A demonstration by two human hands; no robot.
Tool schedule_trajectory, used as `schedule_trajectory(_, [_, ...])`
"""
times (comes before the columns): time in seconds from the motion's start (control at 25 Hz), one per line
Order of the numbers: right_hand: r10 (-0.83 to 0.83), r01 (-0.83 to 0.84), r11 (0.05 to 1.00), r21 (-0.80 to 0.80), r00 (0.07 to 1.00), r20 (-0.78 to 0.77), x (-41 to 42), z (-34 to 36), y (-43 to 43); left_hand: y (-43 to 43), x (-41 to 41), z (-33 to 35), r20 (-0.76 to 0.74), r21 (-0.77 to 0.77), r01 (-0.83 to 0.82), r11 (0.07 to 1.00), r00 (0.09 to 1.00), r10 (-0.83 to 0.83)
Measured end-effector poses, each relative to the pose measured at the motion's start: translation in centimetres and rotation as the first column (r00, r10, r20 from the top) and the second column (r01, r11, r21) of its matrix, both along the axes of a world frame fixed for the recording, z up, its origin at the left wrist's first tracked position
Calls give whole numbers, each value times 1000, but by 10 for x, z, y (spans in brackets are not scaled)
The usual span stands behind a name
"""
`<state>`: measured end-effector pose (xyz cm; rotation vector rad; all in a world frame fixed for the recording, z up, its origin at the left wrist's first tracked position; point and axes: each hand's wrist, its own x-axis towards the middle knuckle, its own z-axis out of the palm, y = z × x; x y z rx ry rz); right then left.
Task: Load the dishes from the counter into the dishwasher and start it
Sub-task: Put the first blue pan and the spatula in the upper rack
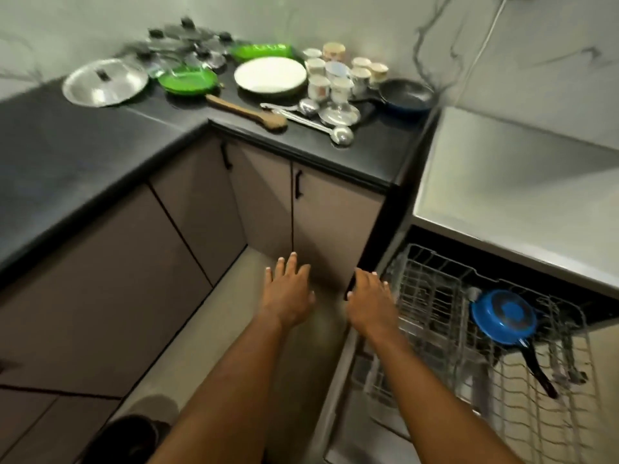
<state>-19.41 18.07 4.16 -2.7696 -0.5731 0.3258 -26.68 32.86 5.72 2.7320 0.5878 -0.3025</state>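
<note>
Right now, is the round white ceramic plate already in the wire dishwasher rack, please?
No, the white plate sits on the black counter, outside the rack.

shiny metal lid, wooden spatula, matt black counter, wire rack.

Lids blurred; rack cut off at edge.

Dishes on counter — pan in rack, right.
</note>
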Motion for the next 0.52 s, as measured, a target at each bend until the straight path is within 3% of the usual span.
schedule_trajectory(0.28, [-17,17,998,52,1000,11,7,33,129,134,7,29,-1,12,26,1000,1000,-26])
schedule_trajectory(0.52, [-89,88,995,42,996,27,55,39,160,170,49,30,-6,4,95,995,995,-95])
